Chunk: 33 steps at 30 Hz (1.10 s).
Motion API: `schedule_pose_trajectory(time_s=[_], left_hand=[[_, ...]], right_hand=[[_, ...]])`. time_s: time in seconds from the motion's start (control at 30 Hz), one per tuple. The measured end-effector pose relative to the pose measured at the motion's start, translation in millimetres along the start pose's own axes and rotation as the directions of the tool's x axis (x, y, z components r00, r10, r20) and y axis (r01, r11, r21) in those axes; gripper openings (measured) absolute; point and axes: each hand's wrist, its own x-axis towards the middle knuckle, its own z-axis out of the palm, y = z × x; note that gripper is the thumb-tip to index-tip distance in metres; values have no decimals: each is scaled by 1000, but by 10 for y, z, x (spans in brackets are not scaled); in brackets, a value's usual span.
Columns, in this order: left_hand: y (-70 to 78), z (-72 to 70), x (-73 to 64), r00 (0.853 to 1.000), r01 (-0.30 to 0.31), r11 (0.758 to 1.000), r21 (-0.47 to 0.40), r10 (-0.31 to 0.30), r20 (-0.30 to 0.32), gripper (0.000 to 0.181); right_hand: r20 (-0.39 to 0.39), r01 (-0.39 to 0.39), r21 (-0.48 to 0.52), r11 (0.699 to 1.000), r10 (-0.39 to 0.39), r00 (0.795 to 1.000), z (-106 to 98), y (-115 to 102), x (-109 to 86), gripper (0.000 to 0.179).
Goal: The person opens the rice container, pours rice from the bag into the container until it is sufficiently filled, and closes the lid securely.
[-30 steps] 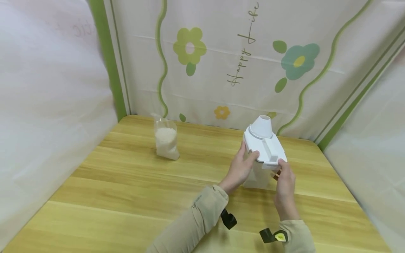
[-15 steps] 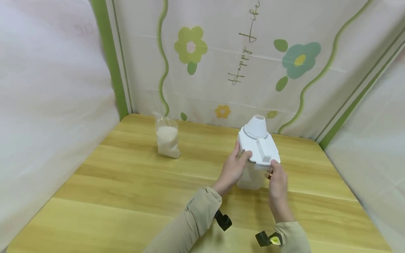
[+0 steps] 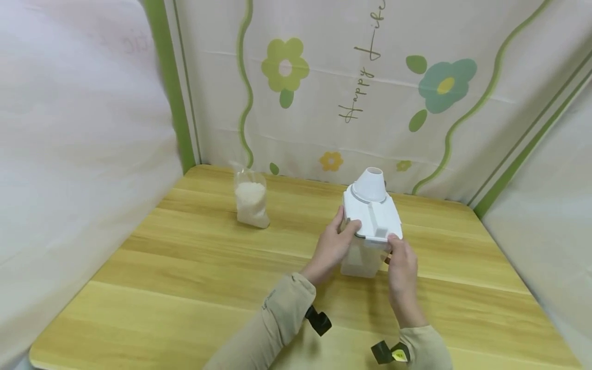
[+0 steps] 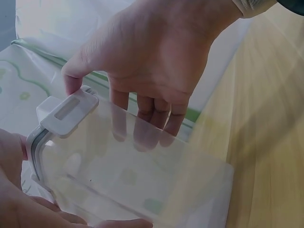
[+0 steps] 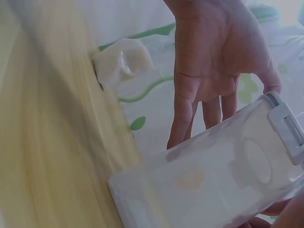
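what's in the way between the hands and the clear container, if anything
Nothing visible: the left hand and right hand both grip the clear container directly, up by its white lid. The white-filled bag stands apart, off to the left.

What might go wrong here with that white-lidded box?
Three things, perhaps. The left hand and right hand hold the clear box near its lid, so the box might slip if the lid popped loose. The cone-shaped spout sticks up from the lid and could get knocked. The soft bag of white grains stands on the table and might topple if bumped; I can't tell whether it's sealed.
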Motion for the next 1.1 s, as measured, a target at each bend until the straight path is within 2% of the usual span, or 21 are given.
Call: schedule_pose_trajectory(time_s=[0.47, 0.83, 1.1], left_hand=[[-32, -220, -94, 1000, -10, 999, -32, 11, 21, 74], [-37, -461, -140, 999, -2, 1000, 12, 2, 33, 75], [-34, -607, -154, 999, -22, 999, 31, 20, 45, 73]], right_hand=[[62, 5, -33, 999, -3, 998, 56, -49, -75, 45], [148, 36, -101, 994, -20, 989, 130, -54, -152, 48], [134, 85, -52, 995, -77, 988, 214, 6, -167, 37]])
